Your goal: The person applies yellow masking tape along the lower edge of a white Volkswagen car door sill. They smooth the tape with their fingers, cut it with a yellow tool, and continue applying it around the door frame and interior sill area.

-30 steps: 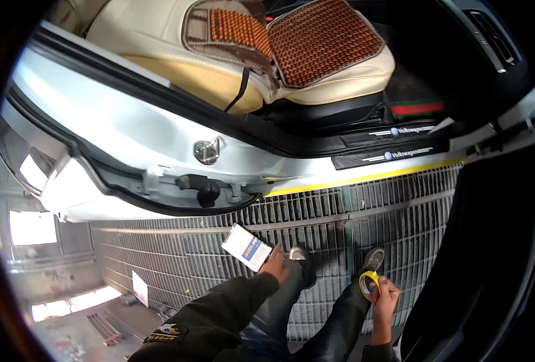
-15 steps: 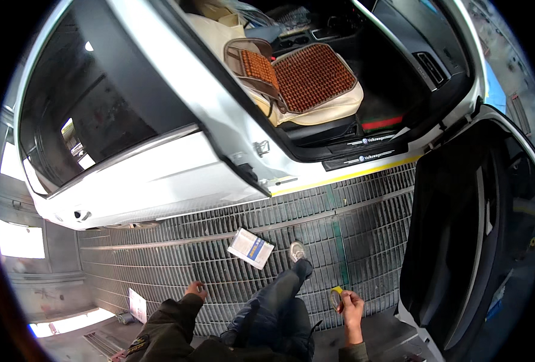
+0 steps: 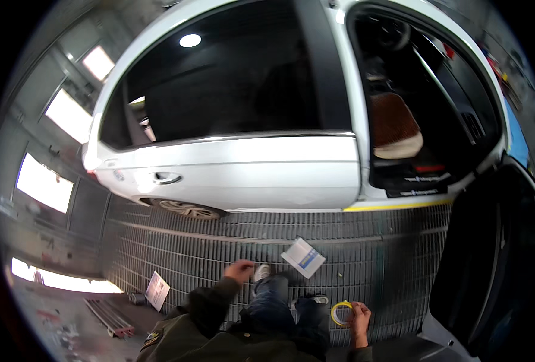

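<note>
My right hand [image 3: 359, 318] is closed on the edge of a roll of yellow tape [image 3: 333, 315], whose round hole shows beside the fingers. My left hand [image 3: 239, 271] hangs over the floor grating near my shoe, smeared by motion; nothing shows in it, and its fingers are unclear. In front of me stands a white car [image 3: 267, 172] with its rear door shut and its front door [image 3: 472, 259] swung open on the right. A yellow strip [image 3: 400, 206] runs along the sill under the front door opening.
A metal grating [image 3: 219, 247] forms the floor. A white box or packet [image 3: 303, 257] with a blue patch lies on it. At the lower left are a printed sheet [image 3: 157, 291] and a slatted metal piece [image 3: 107, 315]. A brown beaded seat cover [image 3: 394, 117] shows inside the car.
My view has shifted left along the car, so more of the rear door and a wheel show. My feet have moved. The tape stays in my right hand, its ring now facing me.
</note>
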Tool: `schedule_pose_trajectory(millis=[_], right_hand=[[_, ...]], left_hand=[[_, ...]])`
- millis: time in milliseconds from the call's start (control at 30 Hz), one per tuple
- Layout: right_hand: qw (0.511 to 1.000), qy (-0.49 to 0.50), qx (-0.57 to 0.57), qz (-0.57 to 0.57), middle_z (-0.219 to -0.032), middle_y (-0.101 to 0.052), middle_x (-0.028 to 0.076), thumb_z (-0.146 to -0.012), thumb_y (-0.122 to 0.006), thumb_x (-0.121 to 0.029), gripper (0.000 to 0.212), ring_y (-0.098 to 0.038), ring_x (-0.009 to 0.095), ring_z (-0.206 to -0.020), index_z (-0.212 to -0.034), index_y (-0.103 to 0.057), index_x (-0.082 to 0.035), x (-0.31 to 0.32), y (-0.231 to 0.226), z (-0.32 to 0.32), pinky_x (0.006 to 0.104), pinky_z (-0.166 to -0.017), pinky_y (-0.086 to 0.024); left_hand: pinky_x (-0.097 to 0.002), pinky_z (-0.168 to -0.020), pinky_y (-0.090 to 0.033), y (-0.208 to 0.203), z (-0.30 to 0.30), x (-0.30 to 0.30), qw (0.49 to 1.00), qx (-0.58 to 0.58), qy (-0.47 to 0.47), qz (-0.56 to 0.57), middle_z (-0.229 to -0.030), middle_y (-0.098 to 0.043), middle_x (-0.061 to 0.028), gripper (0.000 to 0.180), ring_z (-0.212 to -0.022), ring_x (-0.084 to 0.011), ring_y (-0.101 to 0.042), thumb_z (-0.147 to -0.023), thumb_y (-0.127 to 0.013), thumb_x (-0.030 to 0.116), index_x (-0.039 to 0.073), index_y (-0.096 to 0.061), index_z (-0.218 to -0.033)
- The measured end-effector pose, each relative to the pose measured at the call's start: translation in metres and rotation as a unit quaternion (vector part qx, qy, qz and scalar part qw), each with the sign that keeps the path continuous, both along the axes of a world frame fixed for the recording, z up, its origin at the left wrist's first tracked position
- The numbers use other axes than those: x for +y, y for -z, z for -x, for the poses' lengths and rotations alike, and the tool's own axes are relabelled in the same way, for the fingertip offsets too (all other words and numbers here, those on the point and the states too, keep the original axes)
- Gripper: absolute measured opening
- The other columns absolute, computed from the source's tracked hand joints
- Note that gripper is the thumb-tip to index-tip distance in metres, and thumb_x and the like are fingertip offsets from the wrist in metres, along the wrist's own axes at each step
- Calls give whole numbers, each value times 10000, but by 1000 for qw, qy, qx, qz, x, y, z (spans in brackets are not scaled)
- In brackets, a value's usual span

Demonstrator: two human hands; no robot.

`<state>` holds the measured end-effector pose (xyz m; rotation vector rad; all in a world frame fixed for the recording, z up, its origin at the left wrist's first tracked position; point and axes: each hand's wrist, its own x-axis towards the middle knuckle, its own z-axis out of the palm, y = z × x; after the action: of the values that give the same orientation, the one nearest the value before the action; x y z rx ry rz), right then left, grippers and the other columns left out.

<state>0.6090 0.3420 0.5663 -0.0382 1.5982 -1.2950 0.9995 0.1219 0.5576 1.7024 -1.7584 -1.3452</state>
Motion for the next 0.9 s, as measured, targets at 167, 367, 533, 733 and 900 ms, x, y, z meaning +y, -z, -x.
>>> schedule_pose_trajectory(millis=[167, 367, 533, 733, 900], right_hand=[[985, -66, -136, 89, -550, -436, -20, -947, -613, -191, 155, -423, 96, -436, -891, -623, -47, -115, -59, -145, 288, -431, -416], [937, -310, -29, 161, -746, -591, 9, -962, -605, -148, 129, -573, 115, -659, -950, -641, -25, -234, -48, -310, 276, -619, -479], [706, -488, 429, 284, -1053, -623, 137, -867, -672, -106, 262, -614, 320, -1008, -1112, -618, -32, -375, -91, -450, 398, -849, -507], [469, -475, 651, 361, -1112, -613, 174, -845, -644, -132, 392, -578, 336, -1091, -1182, -563, 49, -521, -92, -599, 446, -941, -466], [454, -560, 680, 137, -1096, -630, 187, -806, -676, -200, 416, -615, 324, -1036, -1136, -562, 28, -569, -56, -643, 436, -899, -481]], left_hand=[[-295, -982, -465, -66, 53, 17, 932, 242, 123, -239, -1218, -618, -89, 422, -1159, -155, -578, -996, -597, 209, 20, -503, -1360], [-287, -710, -528, -67, -112, -45, 956, 199, -5, -213, -946, -676, -76, 431, -857, -127, -661, -944, -673, 326, 0, -605, -1217], [-319, -693, -550, 24, -324, -63, 922, 205, -272, -185, -919, -714, -103, 414, -783, -169, -690, -882, -733, 309, 22, -662, -1172], [-317, -581, -522, 42, -502, -25, 881, 101, -411, -209, -777, -674, -77, 372, -657, -164, -649, -860, -737, 272, -31, -674, -1066], [-301, -467, -455, 25, -556, -22, 847, 168, -457, -213, -673, -588, -29, 270, -529, -124, -555, -879, -723, 243, -8, -655, -953]])
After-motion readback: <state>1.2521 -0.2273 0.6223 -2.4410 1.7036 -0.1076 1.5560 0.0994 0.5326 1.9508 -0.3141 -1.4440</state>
